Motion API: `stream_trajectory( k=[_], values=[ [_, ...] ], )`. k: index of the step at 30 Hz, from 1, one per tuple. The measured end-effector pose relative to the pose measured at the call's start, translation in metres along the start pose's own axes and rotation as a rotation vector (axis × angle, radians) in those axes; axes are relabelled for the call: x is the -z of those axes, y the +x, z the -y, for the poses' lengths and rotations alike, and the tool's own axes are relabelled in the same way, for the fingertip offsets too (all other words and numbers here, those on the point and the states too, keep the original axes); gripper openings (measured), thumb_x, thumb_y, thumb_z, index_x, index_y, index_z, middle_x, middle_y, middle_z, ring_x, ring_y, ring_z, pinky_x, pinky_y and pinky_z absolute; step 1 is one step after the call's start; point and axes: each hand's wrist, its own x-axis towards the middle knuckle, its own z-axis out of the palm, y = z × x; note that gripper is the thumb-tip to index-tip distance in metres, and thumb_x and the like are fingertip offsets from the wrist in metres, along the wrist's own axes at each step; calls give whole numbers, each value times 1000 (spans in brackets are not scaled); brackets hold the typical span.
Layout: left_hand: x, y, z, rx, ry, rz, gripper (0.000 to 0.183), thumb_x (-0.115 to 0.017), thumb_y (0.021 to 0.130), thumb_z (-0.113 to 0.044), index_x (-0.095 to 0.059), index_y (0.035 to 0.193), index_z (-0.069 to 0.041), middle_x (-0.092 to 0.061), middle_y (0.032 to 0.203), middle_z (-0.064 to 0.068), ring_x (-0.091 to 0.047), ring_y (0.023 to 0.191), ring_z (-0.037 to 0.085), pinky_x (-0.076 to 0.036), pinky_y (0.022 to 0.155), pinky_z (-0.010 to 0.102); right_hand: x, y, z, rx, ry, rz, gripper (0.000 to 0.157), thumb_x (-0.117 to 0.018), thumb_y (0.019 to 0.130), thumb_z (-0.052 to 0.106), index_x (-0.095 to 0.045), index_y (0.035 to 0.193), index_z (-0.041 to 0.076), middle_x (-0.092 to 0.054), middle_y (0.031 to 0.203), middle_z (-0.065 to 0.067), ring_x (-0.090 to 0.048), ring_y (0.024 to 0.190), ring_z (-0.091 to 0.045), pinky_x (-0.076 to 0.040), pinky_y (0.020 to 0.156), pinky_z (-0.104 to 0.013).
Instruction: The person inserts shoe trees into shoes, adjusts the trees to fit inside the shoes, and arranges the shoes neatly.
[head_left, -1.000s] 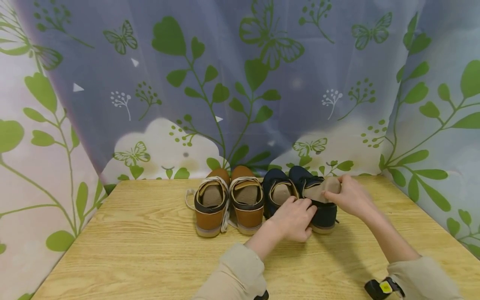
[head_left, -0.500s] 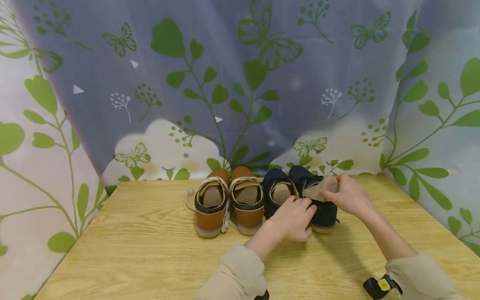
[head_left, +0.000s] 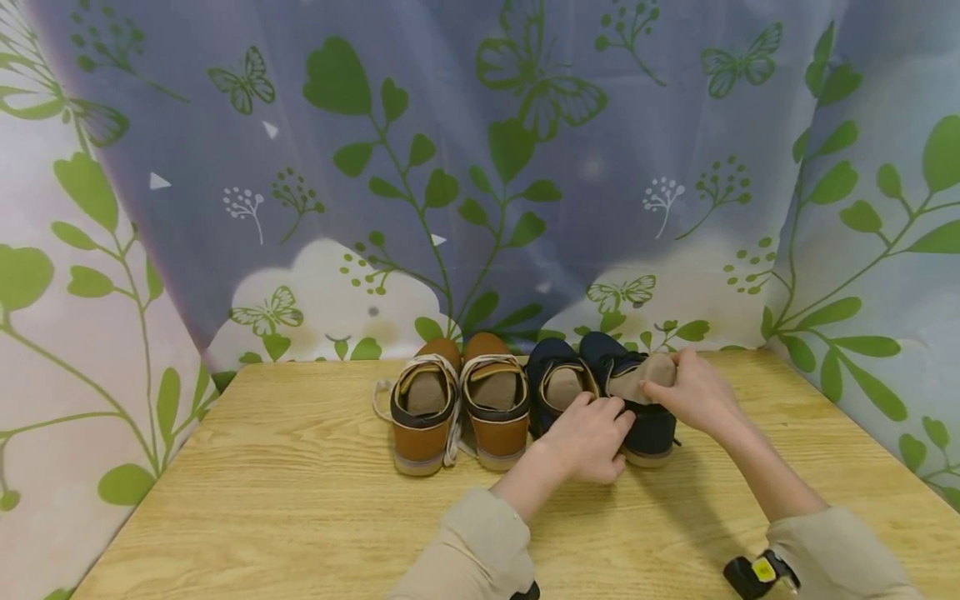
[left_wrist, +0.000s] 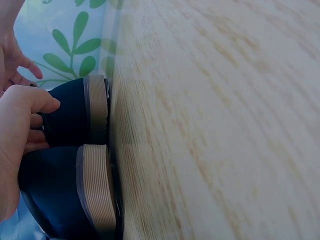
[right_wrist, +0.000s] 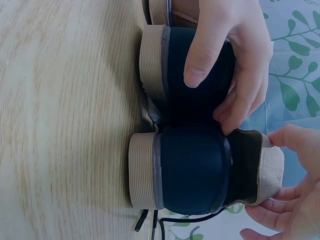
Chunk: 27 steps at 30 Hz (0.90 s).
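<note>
Two navy shoes stand side by side, heels toward me. My left hand [head_left: 588, 437] holds the right navy shoe [head_left: 651, 433] by the left side of its heel. In the left wrist view the thumb [left_wrist: 47, 102] lies over that heel, and the other fingers dip between the two shoes. A beige insole [right_wrist: 272, 172] sticks up out of the same shoe, its heel end bent above the collar. My right hand [head_left: 705, 392] pinches that raised end between thumb and fingers. The left navy shoe [head_left: 551, 367] has its insole lying inside, and my left hand partly covers it.
Two brown shoes [head_left: 420, 437] with cream laces [head_left: 450, 442] stand just left of the navy pair. All are near the back edge of the wooden table [head_left: 300, 500]. A patterned curtain [head_left: 480, 167] hangs right behind, with more at both sides. Black laces [right_wrist: 192, 219] trail beside the right navy shoe.
Almost nothing differs. Both hands keep their hold on the shoe and the insole; the right forearm and its wrist strap have shifted very slightly left.
</note>
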Motion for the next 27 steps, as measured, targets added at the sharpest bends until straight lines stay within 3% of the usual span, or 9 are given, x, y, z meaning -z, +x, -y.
stream_trajectory(
  k=[27],
  values=[
    [0,0,0,7,-10,-10,51,-50,89,-47,-48,133,-21,-47,123,-4,-48,110,10,-33,94,31,-9,6,-1,-29,14,22,75,-59,87,39,-32,126,-19,-45,113,-37,-53,91,-43,-45,64,-42]
  ],
)
